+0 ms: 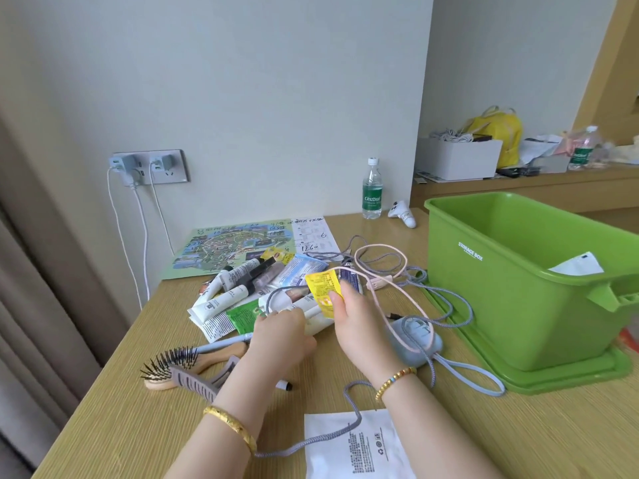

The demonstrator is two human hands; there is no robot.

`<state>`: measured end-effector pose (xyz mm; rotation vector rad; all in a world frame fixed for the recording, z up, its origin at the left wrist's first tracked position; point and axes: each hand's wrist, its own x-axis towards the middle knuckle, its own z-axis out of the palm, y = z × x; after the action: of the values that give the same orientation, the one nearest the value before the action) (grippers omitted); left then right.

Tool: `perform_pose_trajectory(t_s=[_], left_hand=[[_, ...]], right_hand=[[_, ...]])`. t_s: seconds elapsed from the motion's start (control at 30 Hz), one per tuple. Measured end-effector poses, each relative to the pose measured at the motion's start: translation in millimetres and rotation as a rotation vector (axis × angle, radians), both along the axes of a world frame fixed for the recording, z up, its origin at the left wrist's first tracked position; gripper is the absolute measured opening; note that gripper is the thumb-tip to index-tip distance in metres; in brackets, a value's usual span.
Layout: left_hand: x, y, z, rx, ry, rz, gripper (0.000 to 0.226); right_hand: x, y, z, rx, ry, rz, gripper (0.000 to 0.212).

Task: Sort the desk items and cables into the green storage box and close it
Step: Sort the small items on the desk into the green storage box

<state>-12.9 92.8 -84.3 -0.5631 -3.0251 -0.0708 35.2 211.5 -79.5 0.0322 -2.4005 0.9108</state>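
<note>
The sorting step is under way, judging by how much is lying outside the green storage box (518, 292), which is sitting open on its lid at the right of the desk (518, 437) with one white paper inside. Left of the box, the right hand (359, 326) is pinching a yellow sachet (323, 288), its grip clamped on the packet. Further left of the box, the left hand (281, 328) is pressing down on the pile of tubes and packets (242, 288) (whether its fingers are curling round anything, I cannot tell). Cables (408, 278) are trailing between the pile and the box. Next, the sachet probably needs carrying over the box's rim.
</note>
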Motion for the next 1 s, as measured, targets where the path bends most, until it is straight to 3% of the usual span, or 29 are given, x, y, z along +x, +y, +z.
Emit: perform_pose_trajectory(t_s=[0.17, 0.3, 0.4, 0.57, 0.7, 0.8, 0.93, 1.0], left_hand=[[-4, -18, 16, 0.686, -0.318, 0.029, 0.032], [-7, -27, 33, 1.227, -0.406, 0.117, 0.034], [-4, -13, 52, 1.489, -0.475, 0.135, 0.034], [15, 27, 95, 1.159, -0.172, 0.068, 0.037], [37, 70, 123, 1.185, -0.052, -0.085, 0.026], [64, 112, 138, 1.241, -0.238, -0.227, 0.018], [97, 173, 147, 1.221, -0.612, -0.269, 0.033], [104, 195, 147, 1.164, -0.598, -0.279, 0.039]], right_hand=[[2, -3, 15, -0.539, 0.055, 0.109, 0.017], [5, 6, 33, -0.929, 0.073, 0.183, 0.018], [9, 15, 52, -1.045, 0.109, 0.201, 0.014], [25, 45, 99, -0.890, 0.186, 0.053, 0.016], [53, 85, 127, -0.720, 0.282, -0.039, 0.020], [75, 121, 136, -0.537, 0.296, -0.158, 0.021], [99, 163, 141, -0.284, 0.229, -0.298, 0.024], [108, 178, 142, -0.169, 0.230, -0.390, 0.025]])
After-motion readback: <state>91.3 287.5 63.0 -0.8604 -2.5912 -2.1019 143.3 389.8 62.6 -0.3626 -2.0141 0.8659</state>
